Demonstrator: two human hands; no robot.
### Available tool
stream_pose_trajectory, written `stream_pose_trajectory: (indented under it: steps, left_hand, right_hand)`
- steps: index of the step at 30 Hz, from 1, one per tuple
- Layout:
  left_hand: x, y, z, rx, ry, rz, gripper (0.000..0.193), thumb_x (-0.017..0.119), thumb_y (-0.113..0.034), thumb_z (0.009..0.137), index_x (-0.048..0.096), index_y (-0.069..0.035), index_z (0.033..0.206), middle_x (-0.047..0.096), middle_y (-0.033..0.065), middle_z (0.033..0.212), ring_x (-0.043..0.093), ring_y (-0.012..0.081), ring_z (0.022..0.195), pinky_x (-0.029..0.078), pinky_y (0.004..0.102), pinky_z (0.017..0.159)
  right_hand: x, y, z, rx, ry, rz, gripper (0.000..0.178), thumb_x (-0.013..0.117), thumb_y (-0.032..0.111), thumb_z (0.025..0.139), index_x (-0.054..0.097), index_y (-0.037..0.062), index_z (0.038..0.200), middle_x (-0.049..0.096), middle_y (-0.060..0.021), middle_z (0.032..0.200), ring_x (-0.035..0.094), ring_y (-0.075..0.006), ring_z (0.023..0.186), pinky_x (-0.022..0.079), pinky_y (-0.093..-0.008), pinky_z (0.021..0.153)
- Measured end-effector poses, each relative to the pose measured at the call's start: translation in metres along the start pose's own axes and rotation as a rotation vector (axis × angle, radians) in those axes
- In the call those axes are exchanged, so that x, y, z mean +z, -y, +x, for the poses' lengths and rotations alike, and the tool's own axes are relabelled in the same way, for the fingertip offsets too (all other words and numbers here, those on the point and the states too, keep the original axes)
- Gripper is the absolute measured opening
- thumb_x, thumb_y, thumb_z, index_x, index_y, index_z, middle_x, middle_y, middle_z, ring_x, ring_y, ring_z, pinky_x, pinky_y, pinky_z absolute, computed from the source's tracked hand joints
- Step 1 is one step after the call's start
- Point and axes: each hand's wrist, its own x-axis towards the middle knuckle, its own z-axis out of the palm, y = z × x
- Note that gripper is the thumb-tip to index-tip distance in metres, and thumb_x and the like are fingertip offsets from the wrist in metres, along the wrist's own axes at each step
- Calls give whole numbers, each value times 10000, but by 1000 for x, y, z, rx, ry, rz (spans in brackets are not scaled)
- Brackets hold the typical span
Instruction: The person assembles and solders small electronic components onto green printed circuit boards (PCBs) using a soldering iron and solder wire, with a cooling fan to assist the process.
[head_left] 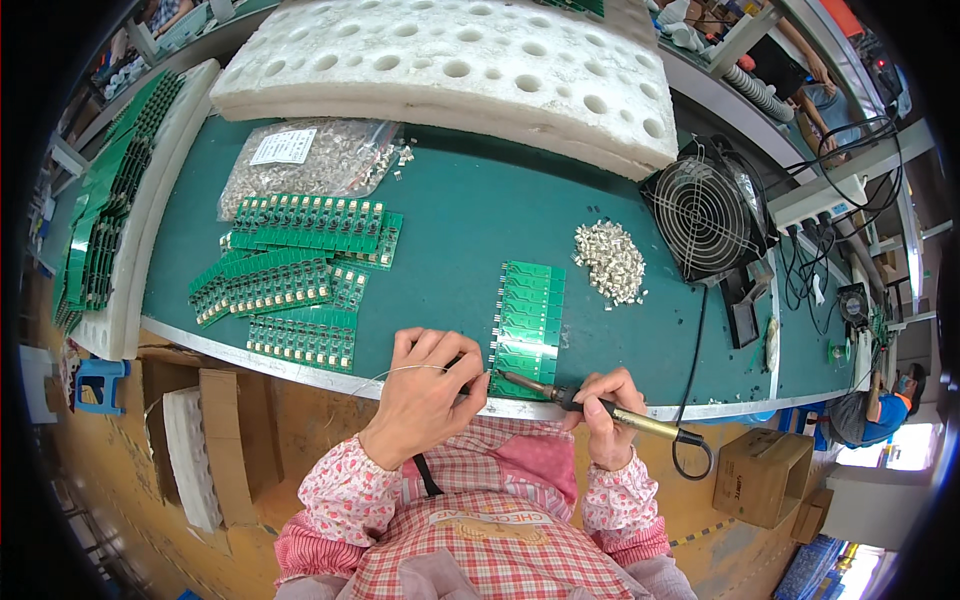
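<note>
A green circuit board panel [527, 318] lies on the green work mat at the table's front edge. My right hand [607, 412] grips a soldering iron [648, 423], its tip pointing left at the panel's near left corner. Beside that corner, my left hand [425, 385] is closed with fingers pinched on a thin solder wire [385, 375], which trails out to the left. The wire's end near the iron tip is too small to make out. Right of the panel is a heap of small whitish components [611, 262].
Stacks of populated circuit boards [300, 265] lie to the left, below a clear bag of small parts [300, 170]. Pitted white foam blocks [440, 75] stand at the back, and another at far left holds boards. A black fan [700, 215] sits at right, its cable hanging near the iron.
</note>
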Motion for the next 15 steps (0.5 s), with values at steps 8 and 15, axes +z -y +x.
stream_pose_trajectory:
  steps: [8, 15]
  left_hand:
    - [-1, 2, -3, -33, -22, -98, 159, 661, -32, 719, 514, -92, 727, 576, 12, 858, 529, 201, 762, 366, 367, 804]
    - [-5, 2, -4, 23, 14, -102, 159, 667, -52, 702, 513, -93, 709, 587, 11, 882, 536, 206, 784, 366, 374, 819]
  right_hand:
    - [3, -2, -2, 18, -179, 149, 244, 552, 238, 891, 465, 16, 838, 506, -78, 593, 468, -107, 421, 382, -211, 408]
    - [-4, -5, -10, 44, -45, 139, 176, 558, 165, 892, 495, 5, 858, 561, -91, 697, 544, -117, 466, 433, -227, 438]
